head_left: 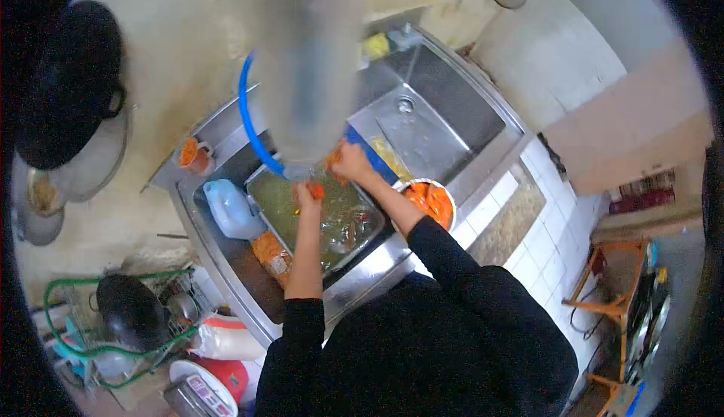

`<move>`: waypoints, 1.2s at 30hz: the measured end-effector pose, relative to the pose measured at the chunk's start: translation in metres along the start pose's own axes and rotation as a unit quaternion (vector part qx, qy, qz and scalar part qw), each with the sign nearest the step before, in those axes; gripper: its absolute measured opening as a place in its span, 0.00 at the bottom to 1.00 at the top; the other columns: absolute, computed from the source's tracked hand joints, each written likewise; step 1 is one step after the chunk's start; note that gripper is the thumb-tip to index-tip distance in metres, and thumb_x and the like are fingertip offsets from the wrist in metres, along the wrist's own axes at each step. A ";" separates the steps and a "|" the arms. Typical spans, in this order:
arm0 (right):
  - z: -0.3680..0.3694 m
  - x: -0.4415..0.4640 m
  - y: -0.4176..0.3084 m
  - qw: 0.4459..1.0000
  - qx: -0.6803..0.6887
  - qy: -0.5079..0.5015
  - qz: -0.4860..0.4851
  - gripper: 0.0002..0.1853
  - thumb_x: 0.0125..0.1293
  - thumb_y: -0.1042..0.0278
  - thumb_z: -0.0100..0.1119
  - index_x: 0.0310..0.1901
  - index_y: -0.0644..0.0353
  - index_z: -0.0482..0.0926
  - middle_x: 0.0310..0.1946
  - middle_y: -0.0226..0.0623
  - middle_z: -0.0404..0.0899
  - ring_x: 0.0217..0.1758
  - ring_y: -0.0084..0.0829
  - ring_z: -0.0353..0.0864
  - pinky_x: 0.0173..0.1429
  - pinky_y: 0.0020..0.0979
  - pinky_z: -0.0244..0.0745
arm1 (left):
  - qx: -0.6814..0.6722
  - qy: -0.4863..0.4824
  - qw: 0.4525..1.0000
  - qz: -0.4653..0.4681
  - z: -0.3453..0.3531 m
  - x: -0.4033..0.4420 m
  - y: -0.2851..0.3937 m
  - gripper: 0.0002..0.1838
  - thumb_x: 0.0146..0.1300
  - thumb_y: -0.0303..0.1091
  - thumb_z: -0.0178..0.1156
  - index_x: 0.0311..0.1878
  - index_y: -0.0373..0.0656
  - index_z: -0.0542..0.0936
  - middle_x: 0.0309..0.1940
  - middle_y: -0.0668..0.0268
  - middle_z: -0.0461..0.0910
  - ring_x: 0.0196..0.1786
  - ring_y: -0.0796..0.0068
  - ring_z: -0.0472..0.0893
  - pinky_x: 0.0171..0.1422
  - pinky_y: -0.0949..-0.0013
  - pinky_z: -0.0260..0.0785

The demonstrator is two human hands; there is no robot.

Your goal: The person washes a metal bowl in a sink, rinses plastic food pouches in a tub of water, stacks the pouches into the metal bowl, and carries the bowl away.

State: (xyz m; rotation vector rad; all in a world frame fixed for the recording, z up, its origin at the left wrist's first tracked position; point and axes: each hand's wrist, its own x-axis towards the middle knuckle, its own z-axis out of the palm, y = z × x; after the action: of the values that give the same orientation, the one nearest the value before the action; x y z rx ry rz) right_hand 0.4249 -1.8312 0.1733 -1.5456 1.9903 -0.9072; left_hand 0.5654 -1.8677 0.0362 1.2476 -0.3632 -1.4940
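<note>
My left hand [308, 192] is closed round an orange vegetable piece [317, 191], possibly carrot, above a rectangular metal tray [375, 228] of cloudy water in the left sink basin. Close by on the right, my right hand [350, 162] is bent with its fingers closed at the tray's far corner. Some orange shows at its fingertips, partly hidden. A blue hose [250, 119] curves down beside the hands. To the right of the tray stands a white bowl [452, 210] holding orange vegetable pieces [428, 202].
A pale blue jug [232, 210] and an orange-filled bag [270, 255] lie left of the tray. An orange mug [197, 159] sits on the sink's edge. The right basin [445, 127] has a drain. A blurred pale shape [305, 55] hangs over the sink. Woks and a dish rack [113, 349] are at left.
</note>
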 end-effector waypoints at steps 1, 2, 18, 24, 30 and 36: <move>0.017 -0.007 0.018 0.984 -0.163 -0.061 0.025 0.17 0.55 0.59 0.62 0.42 0.61 0.80 0.35 0.51 0.82 0.42 0.51 0.83 0.44 0.44 0.80 | -0.011 0.008 0.996 -0.091 -0.030 0.013 -0.023 0.14 0.64 0.41 0.55 0.46 0.43 0.76 0.39 0.63 0.78 0.41 0.68 0.78 0.44 0.64 0.72; 0.029 -0.018 0.023 0.995 -0.092 -0.018 0.033 0.18 0.53 0.60 0.64 0.44 0.61 0.80 0.37 0.55 0.81 0.42 0.53 0.82 0.45 0.46 0.78 | -0.041 -0.002 0.986 -0.159 -0.048 0.022 -0.033 0.13 0.64 0.39 0.55 0.46 0.42 0.77 0.38 0.64 0.78 0.38 0.68 0.78 0.41 0.65 0.72; -0.121 -0.140 -0.014 0.968 0.019 0.217 -0.123 0.18 0.53 0.60 0.69 0.44 0.57 0.81 0.50 0.51 0.71 0.58 0.48 0.69 0.60 0.44 0.67 | 0.128 -0.301 0.938 0.116 0.048 -0.175 0.033 0.21 0.60 0.25 0.59 0.58 0.43 0.72 0.56 0.63 0.74 0.55 0.70 0.74 0.59 0.67 0.68; -0.126 -0.214 0.085 0.960 0.026 0.278 -0.008 0.17 0.54 0.60 0.69 0.44 0.55 0.83 0.55 0.46 0.61 0.62 0.44 0.63 0.65 0.42 0.61 | 0.312 -0.510 0.743 0.300 0.081 -0.201 -0.015 0.28 0.54 0.28 0.61 0.61 0.38 0.69 0.55 0.58 0.73 0.58 0.64 0.73 0.66 0.63 0.63; -0.117 -0.214 0.086 0.955 -0.064 0.287 0.032 0.21 0.63 0.45 0.53 0.43 0.53 0.83 0.66 0.47 0.60 0.68 0.51 0.58 0.72 0.49 0.39 | 0.317 -0.567 0.676 0.348 0.099 -0.225 0.002 0.33 0.52 0.44 0.62 0.61 0.37 0.71 0.59 0.50 0.71 0.64 0.49 0.69 0.71 0.52 0.55; -0.110 -0.199 0.100 0.968 -0.004 0.250 -0.026 0.18 0.67 0.61 0.46 0.52 0.61 0.77 0.61 0.45 0.71 0.70 0.45 0.63 0.71 0.50 0.52 | 0.407 -0.514 0.623 0.426 0.105 -0.234 -0.018 0.30 0.61 0.47 0.57 0.64 0.41 0.70 0.60 0.53 0.71 0.63 0.49 0.69 0.69 0.52 0.56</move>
State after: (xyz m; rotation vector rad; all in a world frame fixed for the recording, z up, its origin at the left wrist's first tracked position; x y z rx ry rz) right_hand 0.3337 -1.5997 0.1665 -1.4828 2.2937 -1.4251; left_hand 0.4312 -1.7019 0.1803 0.4278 -2.2602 -0.9666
